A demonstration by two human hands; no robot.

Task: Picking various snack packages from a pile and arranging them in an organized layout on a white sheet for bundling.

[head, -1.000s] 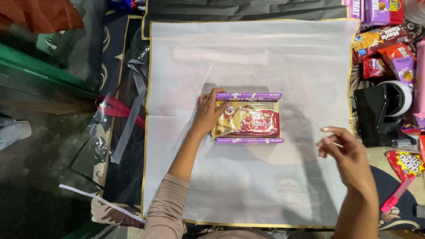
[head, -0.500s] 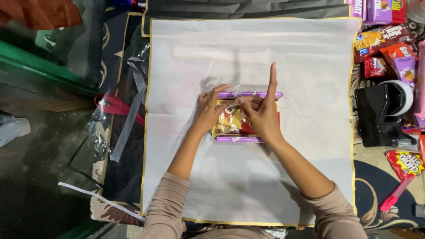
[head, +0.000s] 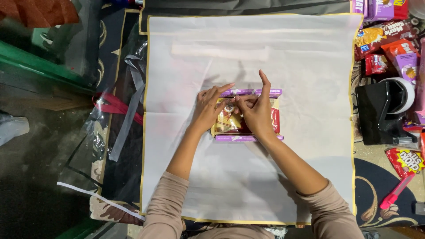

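Pressing down on a small bundle of snack packets [head: 248,116], both hands meet near the middle of a large white sheet [head: 310,177] with a thin yellow border, spread flat on the floor. The bundle is a red and gold packet flanked by two slim purple bars, one along its far edge and one along its near edge.

The left hand [head: 208,109] lies over the bundle's left end, fingers curved and pinching lightly at the top. The right hand [head: 256,113] covers the centre, its index finger sticking straight up while the other fingers bend toward the left fingertips; whether they pinch something small between them cannot be told.

Beyond the sheet's right edge stands a black tape dispenser [head: 383,113], with loose snack packs [head: 385,44] heaped toward the far right corner and a pink cutter [head: 395,191] nearer the person. Past the left edge lie clear plastic and grey ribbon [head: 128,115].

To do this step well, I judge the packets should be kept square to each other and held firmly by the left hand, so that nothing slides while the right fingers work on top.
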